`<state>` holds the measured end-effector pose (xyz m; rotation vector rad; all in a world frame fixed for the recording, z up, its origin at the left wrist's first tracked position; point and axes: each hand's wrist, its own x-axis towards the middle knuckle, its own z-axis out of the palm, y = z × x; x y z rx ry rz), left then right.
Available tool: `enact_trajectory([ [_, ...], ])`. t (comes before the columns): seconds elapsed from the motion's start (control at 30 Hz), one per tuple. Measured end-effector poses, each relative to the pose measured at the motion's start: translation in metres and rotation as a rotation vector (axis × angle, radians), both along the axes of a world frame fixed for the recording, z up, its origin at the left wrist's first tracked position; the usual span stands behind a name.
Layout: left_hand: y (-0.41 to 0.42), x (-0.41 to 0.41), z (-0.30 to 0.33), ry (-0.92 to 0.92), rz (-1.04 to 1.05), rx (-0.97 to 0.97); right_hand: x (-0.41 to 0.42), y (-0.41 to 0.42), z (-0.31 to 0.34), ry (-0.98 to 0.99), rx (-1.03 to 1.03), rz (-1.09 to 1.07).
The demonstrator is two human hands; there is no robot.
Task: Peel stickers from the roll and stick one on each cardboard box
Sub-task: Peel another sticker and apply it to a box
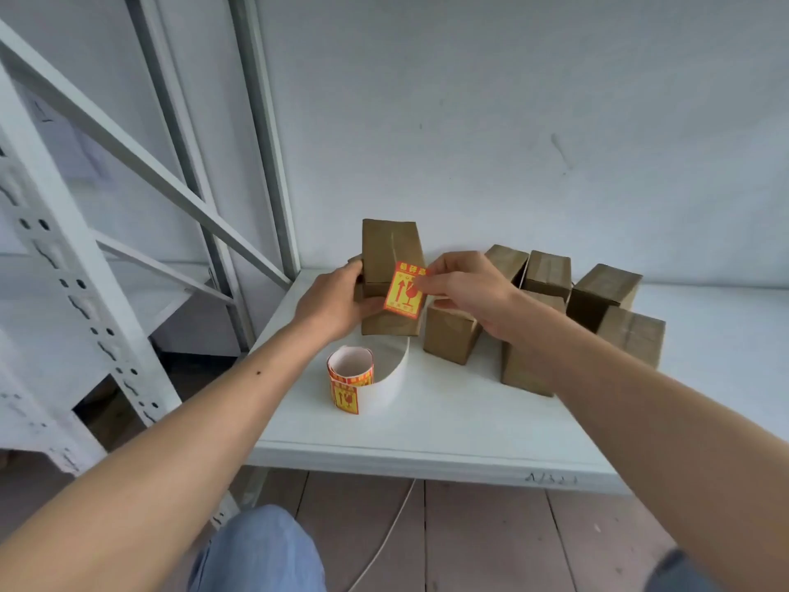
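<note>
A tall brown cardboard box (386, 245) stands upright at the back left of the white shelf (448, 425). My left hand (333, 303) grips its left side. My right hand (465, 288) pinches the top right corner of a red and yellow fragile sticker (403, 290), held against the box's front face. The sticker roll (351, 371) lies on the shelf in front of the box, with a strip of white backing paper (395, 373) curling away from it.
Several more brown boxes (602, 292) stand grouped to the right, one (450, 335) just under my right hand. A white metal rack (64, 258) with slanted braces rises at left. A white cable (384, 544) runs over the wooden floor below.
</note>
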<state>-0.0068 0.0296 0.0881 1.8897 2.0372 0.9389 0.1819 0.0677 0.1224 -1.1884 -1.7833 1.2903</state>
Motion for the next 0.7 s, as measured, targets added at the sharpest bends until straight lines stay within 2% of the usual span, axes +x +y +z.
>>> enact_trajectory([
  [0.3,-0.046,0.072,-0.014,0.056,-0.044,-0.107,0.074,-0.042,0.000,-0.180,-0.032,0.020],
  [0.5,-0.066,0.093,-0.032,0.160,-0.050,-0.184,0.091,-0.052,-0.015,-0.288,-0.111,0.023],
  [0.7,-0.067,0.099,-0.068,0.168,-0.097,-0.264,0.095,-0.054,-0.047,-0.409,-0.163,0.071],
])
